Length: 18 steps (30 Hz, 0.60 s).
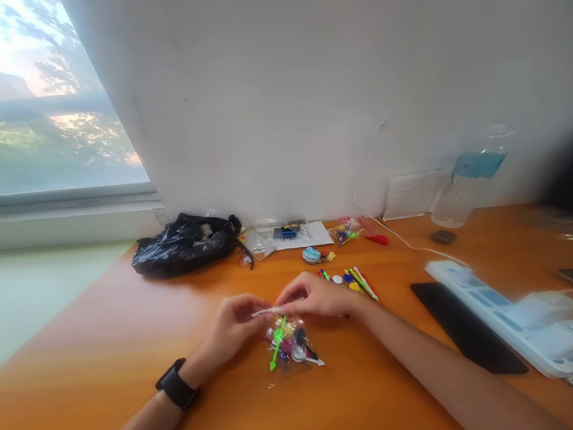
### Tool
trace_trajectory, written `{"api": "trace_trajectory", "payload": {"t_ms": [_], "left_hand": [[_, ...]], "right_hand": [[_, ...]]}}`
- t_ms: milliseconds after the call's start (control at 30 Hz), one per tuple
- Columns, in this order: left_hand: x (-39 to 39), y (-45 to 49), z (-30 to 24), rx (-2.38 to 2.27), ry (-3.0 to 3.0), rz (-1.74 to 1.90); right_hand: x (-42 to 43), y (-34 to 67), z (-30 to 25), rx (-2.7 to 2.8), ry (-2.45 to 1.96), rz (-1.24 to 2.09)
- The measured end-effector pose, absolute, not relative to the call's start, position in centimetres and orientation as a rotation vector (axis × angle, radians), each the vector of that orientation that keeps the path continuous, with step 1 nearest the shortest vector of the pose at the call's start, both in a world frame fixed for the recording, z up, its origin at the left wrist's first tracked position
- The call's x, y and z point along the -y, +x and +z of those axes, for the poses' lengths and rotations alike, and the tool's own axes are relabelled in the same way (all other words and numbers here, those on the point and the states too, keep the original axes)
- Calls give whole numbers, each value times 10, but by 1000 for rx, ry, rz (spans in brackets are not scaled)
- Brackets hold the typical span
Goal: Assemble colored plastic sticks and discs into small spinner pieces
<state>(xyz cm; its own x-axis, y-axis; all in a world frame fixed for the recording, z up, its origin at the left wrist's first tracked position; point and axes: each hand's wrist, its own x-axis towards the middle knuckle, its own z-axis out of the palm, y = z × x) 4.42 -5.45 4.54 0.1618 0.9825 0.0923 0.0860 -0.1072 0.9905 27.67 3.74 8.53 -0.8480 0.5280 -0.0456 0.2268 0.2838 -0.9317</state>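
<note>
A small clear plastic bag [289,348] hangs or lies below my fingers, with colourful small parts in and around it. Among these are a green arrow spinner [278,343], a white-tipped arrow and several round pieces. My left hand [236,326] pinches the top edge of the bag on its left side. On the right side of the same edge, my right hand [310,296] is closed on it too. Whether the green arrow is inside the bag or on it, I cannot tell. Beyond my right hand lies a group of arrow spinners and round pieces [355,281].
A black plastic bag [186,245] lies at the back left. Toward the wall are a round tin [311,255], a white packet [313,234] and more coloured pieces [348,231]. On the right are a power strip [506,316], a black flat pad [464,326] and a bottle [464,186].
</note>
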Motion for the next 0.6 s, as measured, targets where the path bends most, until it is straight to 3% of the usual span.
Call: {"api": "trace_trajectory", "payload": {"t_ms": [267,600], "left_hand": [[50,38,40,-1157,1491,1002],[47,37,35,-1130,1441,1053]], "right_hand": [[-39,277,80,2307,-707,1609],[-31,274,90,2474,-684,1288]]}}
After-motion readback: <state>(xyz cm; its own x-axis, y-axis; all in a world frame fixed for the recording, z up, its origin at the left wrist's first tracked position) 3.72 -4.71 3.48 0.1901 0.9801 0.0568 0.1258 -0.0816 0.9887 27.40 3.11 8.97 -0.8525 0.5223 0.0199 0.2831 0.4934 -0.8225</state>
